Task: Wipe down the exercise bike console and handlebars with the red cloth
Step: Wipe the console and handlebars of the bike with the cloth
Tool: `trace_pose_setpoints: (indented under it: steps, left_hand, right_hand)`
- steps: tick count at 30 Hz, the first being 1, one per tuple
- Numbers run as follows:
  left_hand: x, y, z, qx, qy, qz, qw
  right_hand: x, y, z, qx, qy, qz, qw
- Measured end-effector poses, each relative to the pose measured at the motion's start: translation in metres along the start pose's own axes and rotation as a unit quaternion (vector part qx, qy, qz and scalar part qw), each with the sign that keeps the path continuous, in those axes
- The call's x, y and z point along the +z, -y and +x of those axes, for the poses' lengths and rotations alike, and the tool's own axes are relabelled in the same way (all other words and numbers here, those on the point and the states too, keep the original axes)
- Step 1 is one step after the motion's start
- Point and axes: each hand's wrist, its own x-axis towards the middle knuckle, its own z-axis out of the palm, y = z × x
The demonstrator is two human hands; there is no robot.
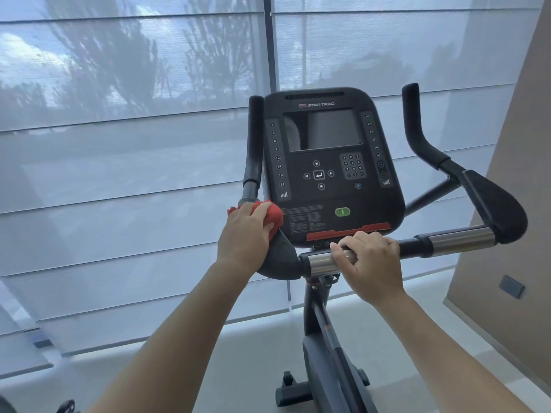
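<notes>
Head view: left hand clenched over the red cloth, pressing it onto the left handlebar at its bend, at 9 o'clock from the console. Right hand wrapped around the chrome grip bar, at 6 o'clock beneath the console, fingers curled over the top. Right handlebar at 3 o'clock, untouched. Screened window behind, at 12 o'clock.

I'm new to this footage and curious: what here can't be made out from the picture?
Head view only:
- Most of the red cloth: covered by the left hand.
- Bar under the right hand: hidden by its fingers.
- Small print on the console: too small to read.
- Bike base: cut off at the bottom edge.
</notes>
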Motion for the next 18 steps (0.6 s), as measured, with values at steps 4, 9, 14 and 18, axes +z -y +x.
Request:
trace_pose_setpoints:
  steps: [4, 9, 14, 18]
  left_hand:
    - [-0.002, 0.002, -0.026, 0.042, -0.008, -0.006, 0.999]
    - [-0.012, 0.016, -0.026, 0.119, 0.055, -0.035, 0.991]
    - [-0.019, 0.038, -0.014, 0.152, 0.119, -0.11, 0.975]
    - [-0.012, 0.045, -0.015, 0.15, 0.097, -0.183, 0.967]
  right_hand:
    - [0.001, 0.001, 0.0, -0.002, -0.01, -0.004, 1.0]
    - [-0.004, 0.0, -0.001, -0.012, -0.005, -0.004, 1.0]
    - [-0.017, 0.006, 0.006, 0.012, 0.039, 0.09, 0.995]
    - [-0.025, 0.038, 0.007, -0.036, 0.005, 0.198, 0.979]
